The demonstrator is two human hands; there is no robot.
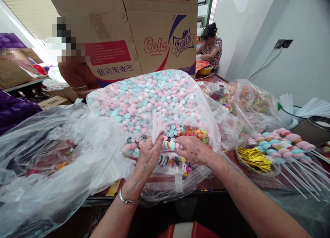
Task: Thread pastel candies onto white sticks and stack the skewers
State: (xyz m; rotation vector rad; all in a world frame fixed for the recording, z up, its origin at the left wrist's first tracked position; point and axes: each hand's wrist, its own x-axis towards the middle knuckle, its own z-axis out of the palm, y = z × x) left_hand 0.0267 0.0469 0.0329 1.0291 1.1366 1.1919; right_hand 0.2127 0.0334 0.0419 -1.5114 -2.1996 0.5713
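My left hand [150, 154] is closed on a bunch of thin white sticks [156, 127] that point upward. My right hand [192, 149] pinches blue and pink marshmallow candies [171, 144] threaded beside the sticks, its fingers pressed together. Both hands meet just in front of a big clear bag of pink, blue and white marshmallows [152, 97]. A smaller heap of coloured ring candies [196, 132] lies right behind my right hand.
Finished marshmallow skewers [281, 145] lie at the right beside a bowl of gold twist ties [254, 158]. Crumpled clear plastic [51, 155] covers the left. A large Cola/Sprite carton [144, 31] stands behind. Other people are at the back left and back right.
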